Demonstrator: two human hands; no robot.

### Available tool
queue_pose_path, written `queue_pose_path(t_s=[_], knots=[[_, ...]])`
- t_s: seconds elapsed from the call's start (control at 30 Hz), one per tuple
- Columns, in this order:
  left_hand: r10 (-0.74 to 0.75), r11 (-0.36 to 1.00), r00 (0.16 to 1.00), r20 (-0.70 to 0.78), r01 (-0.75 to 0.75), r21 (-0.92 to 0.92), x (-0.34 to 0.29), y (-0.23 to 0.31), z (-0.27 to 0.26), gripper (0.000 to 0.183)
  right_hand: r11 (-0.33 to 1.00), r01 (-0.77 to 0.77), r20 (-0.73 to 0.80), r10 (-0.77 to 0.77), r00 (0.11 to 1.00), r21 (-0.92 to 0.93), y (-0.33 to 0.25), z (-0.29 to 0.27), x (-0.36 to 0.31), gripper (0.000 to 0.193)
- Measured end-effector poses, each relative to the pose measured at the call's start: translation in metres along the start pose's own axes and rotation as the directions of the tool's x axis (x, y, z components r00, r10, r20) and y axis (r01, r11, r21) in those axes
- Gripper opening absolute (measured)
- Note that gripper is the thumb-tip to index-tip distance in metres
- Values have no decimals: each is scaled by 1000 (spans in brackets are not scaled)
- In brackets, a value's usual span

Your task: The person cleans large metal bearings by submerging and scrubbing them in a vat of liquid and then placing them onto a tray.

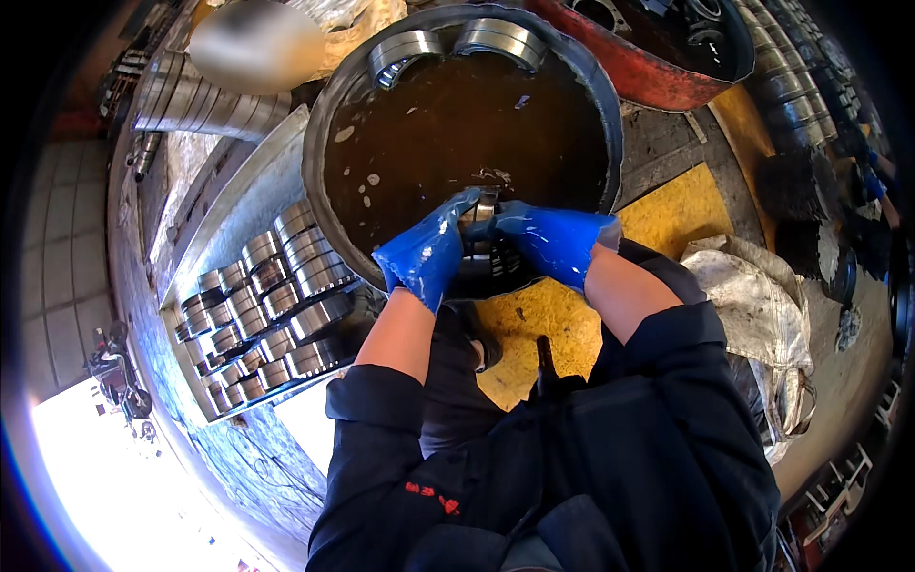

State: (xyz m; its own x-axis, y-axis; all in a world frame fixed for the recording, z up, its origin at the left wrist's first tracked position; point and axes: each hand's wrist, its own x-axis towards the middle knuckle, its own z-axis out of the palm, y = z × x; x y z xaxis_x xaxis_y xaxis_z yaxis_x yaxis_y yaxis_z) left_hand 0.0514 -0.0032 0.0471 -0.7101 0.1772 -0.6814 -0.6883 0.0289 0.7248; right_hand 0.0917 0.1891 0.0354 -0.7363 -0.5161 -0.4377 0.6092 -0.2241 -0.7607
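Both my hands wear blue rubber gloves and meet at the near rim of a round metal tub (315, 157) of dark brown liquid. Between them is a shiny metal roller bearing (484, 212), seen edge-on, with dark rollers showing at its lower part. My left hand (429, 250) is closed on its left side. My right hand (548, 238) grips its right side, the fingers curling over the top. Two more bearing rings, one on the left (405, 52) and one on the right (500, 40), rest partly in the liquid against the far wall.
A tray (205, 405) at left holds rows of stacked bearing rings (272, 296). Behind the tub stands a red tub (658, 81) with metal parts. A whitish sack (748, 300) lies at right, beside a yellow board (681, 210). More ring stacks (205, 105) lie far left.
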Motion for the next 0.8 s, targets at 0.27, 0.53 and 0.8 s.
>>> queue_pose_path(t_s=[0.27,0.53,0.8], knots=[[39,997,999,29,-41,64,5,14,-3,44,869,0,-209,-119,971,-494,38,-4,87,70],[275,713,915,-296,13,701,20,10,2,103,586,-91,-94,24,995,-805,77,-9,118,54],[338,537,906,-255,37,843,24,11,6,100,801,89,10,-103,995,-591,95,-19,106,37]])
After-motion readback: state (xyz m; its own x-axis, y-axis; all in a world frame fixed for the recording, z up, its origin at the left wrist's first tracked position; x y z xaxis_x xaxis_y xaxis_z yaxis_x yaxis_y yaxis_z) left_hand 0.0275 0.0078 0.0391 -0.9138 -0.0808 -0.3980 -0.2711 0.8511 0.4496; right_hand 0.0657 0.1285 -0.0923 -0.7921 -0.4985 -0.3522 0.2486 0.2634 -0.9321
